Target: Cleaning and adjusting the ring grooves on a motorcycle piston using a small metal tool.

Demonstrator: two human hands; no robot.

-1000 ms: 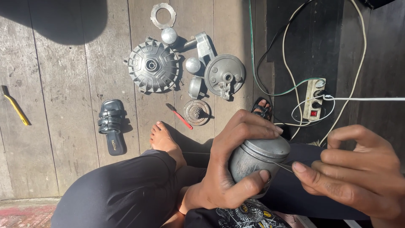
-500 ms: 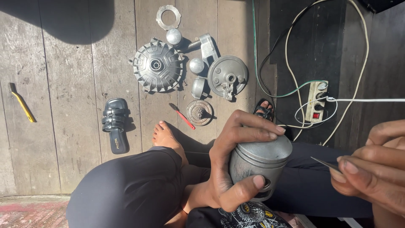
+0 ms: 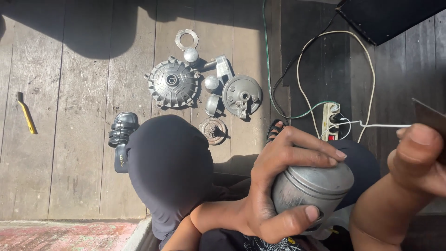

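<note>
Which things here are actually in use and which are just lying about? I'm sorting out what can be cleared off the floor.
In use:
left hand gripping the grey metal piston
right hand pinching a thin flat blade

Lying about:
finned round cover
round plate
small gear
ring gasket
yellow brush
black sandal
power strip

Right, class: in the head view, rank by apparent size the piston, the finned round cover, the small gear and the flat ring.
Largest to smallest as seen:
1. piston, though nearness to the camera inflates it
2. finned round cover
3. small gear and flat ring, too alike to rank
</note>
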